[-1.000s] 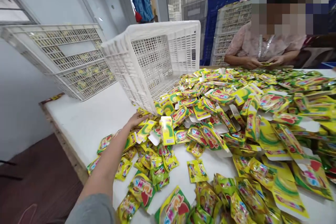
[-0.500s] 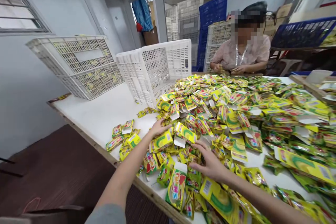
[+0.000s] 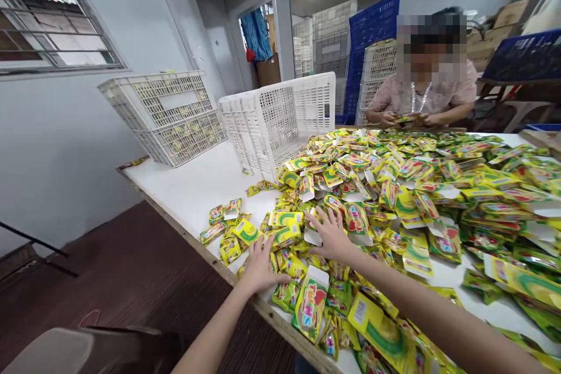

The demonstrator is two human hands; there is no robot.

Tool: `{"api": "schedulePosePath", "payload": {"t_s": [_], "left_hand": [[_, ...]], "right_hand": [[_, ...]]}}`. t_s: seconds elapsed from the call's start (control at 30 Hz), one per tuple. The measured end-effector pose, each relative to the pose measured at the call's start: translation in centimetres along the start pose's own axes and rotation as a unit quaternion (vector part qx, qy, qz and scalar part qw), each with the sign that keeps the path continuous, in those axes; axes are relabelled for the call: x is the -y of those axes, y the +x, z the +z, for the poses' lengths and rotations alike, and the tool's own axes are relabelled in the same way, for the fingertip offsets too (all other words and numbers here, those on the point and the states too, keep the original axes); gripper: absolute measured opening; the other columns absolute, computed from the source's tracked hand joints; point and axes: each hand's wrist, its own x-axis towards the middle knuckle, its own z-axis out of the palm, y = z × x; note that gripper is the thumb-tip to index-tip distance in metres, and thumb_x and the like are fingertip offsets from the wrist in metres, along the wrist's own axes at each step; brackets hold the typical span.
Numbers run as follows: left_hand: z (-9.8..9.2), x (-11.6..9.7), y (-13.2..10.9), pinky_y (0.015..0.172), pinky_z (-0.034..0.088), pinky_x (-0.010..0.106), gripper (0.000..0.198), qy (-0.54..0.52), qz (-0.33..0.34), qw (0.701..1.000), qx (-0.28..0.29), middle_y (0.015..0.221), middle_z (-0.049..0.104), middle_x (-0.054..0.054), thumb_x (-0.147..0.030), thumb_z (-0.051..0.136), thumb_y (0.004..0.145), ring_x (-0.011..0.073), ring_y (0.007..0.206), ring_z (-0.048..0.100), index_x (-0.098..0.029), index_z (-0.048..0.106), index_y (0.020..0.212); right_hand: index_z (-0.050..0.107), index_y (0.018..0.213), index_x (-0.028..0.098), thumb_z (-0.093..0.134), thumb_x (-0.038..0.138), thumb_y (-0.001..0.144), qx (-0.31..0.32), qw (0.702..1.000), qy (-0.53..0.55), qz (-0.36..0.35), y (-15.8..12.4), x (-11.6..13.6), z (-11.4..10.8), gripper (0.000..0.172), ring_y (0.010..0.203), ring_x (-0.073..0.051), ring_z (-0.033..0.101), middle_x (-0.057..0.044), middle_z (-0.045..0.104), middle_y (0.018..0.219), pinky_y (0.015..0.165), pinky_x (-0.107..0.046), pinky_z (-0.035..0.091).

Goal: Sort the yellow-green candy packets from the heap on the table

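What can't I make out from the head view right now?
- Packets under the left hand and right hand: covered by the spread palms.
- Packet print: too small, blurred.
- Far crate: contents screened by its mesh.
- Table: right end cut off by the frame edge.
- What the co-worker holds: too small.

Left hand [image 3: 259,266] and right hand [image 3: 332,236] spread flat on yellow-green packets [image 3: 394,187]

Low in the middle of the frame, both palms face down with fingers splayed on the loose heap covering the white table [image 3: 193,187]. Behind them at centre, a white crate [image 3: 280,114] lies tipped on its side, with a second crate [image 3: 166,114] at its left. At upper right, a co-worker [image 3: 421,93] handles packets.
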Motion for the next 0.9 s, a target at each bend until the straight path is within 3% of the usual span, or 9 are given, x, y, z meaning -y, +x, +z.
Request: {"api": "schedulePosePath", "payload": {"t_s": [0.17, 0.33, 0.43, 0.53, 0.63, 0.7, 0.77, 0.83, 0.9], "left_hand": [[-1.6, -0.7, 2.4, 0.100, 0.032, 0.046, 0.095, -0.013, 0.057, 0.998, 0.003, 0.129, 0.044, 0.013, -0.042, 0.072, 0.056, 0.0336, 0.121, 0.039, -0.023, 0.030, 0.139], [-2.4, -1.9, 4.9, 0.095, 0.041, 0.034, 0.060, -0.064, 0.126, 0.988, 0.056, 0.118, 0.059, 0.008, -0.021, 0.063, 0.060, 0.0256, 0.110, 0.053, -0.021, 0.056, 0.119], [-4.4, -2.5, 7.1, 0.085, 0.047, 0.029, 0.035, -0.070, 0.123, 0.989, 0.054, 0.099, 0.068, 0.002, -0.018, 0.057, 0.063, 0.0218, 0.094, 0.061, -0.021, 0.067, 0.096], [-7.8, -2.3, 9.3, 0.089, 0.045, 0.035, 0.032, -0.072, 0.072, 0.994, -0.027, 0.096, 0.068, 0.005, -0.025, 0.049, 0.074, 0.0237, 0.097, 0.060, -0.018, 0.063, 0.102], [-10.3, -1.5, 9.9, 0.103, 0.029, 0.047, 0.050, -0.060, 0.003, 0.985, -0.160, 0.123, 0.055, 0.015, -0.033, 0.047, 0.079, 0.0308, 0.124, 0.041, -0.012, 0.047, 0.124], [-10.1, -1.1, 8.6, 0.105, 0.025, 0.050, 0.062, -0.063, -0.004, 0.979, -0.194, 0.130, 0.046, 0.019, -0.041, 0.052, 0.076, 0.0333, 0.128, 0.034, -0.010, 0.041, 0.128], [-7.9, -0.7, 6.0, 0.102, 0.032, 0.045, 0.073, -0.093, 0.038, 0.986, -0.129, 0.132, 0.045, 0.019, -0.051, 0.058, 0.071, 0.0319, 0.125, 0.040, -0.011, 0.038, 0.129], [-4.6, -0.4, 3.2, 0.101, 0.036, 0.042, 0.099, -0.131, 0.068, 0.989, -0.008, 0.135, 0.042, 0.019, -0.058, 0.068, 0.058, 0.0308, 0.124, 0.042, -0.015, 0.025, 0.136], [-1.5, 0.0, 1.1, 0.105, 0.029, 0.044, 0.125, -0.103, 0.054, 0.993, 0.024, 0.142, 0.031, 0.021, -0.055, 0.077, 0.042, 0.0337, 0.132, 0.030, -0.015, 0.011, 0.141]], "right_hand": [[0.052, 0.119, 0.020, 0.051, 0.017, 0.079, -0.008, 0.998, 0.060, -0.029, 0.8, -3.2, -0.4, 0.039, 0.102, -0.025, 0.058, -0.013, 0.059, 0.113, 0.085, -0.036, 0.045], [0.056, 0.108, 0.020, 0.041, 0.022, 0.086, -0.077, 0.994, 0.075, 0.028, 0.9, -6.3, -3.8, 0.027, 0.089, -0.023, 0.062, -0.010, 0.066, 0.098, 0.075, -0.032, 0.048], [0.055, 0.107, 0.015, 0.039, 0.028, 0.086, -0.135, 0.978, 0.062, 0.144, 1.3, -9.2, -7.1, 0.029, 0.077, -0.025, 0.063, -0.012, 0.066, 0.084, 0.068, -0.035, 0.048], [0.046, 0.118, 0.008, 0.044, 0.027, 0.081, -0.258, 0.929, 0.011, 0.267, 1.1, -11.2, -9.3, 0.042, 0.095, -0.036, 0.057, -0.022, 0.060, 0.101, 0.077, -0.048, 0.045], [0.041, 0.125, 0.011, 0.051, 0.027, 0.077, -0.399, 0.895, -0.040, 0.196, -0.1, -9.6, -8.8, 0.052, 0.121, -0.040, 0.038, -0.023, 0.046, 0.126, 0.093, -0.059, 0.031], [0.048, 0.121, 0.017, 0.049, 0.028, 0.079, -0.346, 0.937, -0.001, 0.049, -1.4, -6.7, -6.9, 0.043, 0.121, -0.034, 0.041, -0.017, 0.051, 0.123, 0.098, -0.054, 0.031], [0.054, 0.116, 0.022, 0.046, 0.029, 0.082, -0.171, 0.980, 0.086, -0.053, -2.8, -3.8, -4.6, 0.035, 0.110, -0.027, 0.052, -0.012, 0.059, 0.113, 0.095, -0.044, 0.040], [0.052, 0.121, 0.021, 0.052, 0.038, 0.079, -0.009, 0.990, 0.134, -0.043, -3.7, -2.2, -2.3, 0.046, 0.111, -0.027, 0.053, -0.012, 0.057, 0.118, 0.094, -0.042, 0.042], [0.040, 0.134, 0.018, 0.063, 0.051, 0.066, 0.088, 0.989, 0.115, 0.036, -3.8, -2.3, -0.6, 0.079, 0.124, -0.035, 0.041, -0.017, 0.044, 0.134, 0.098, -0.049, 0.035]]}}
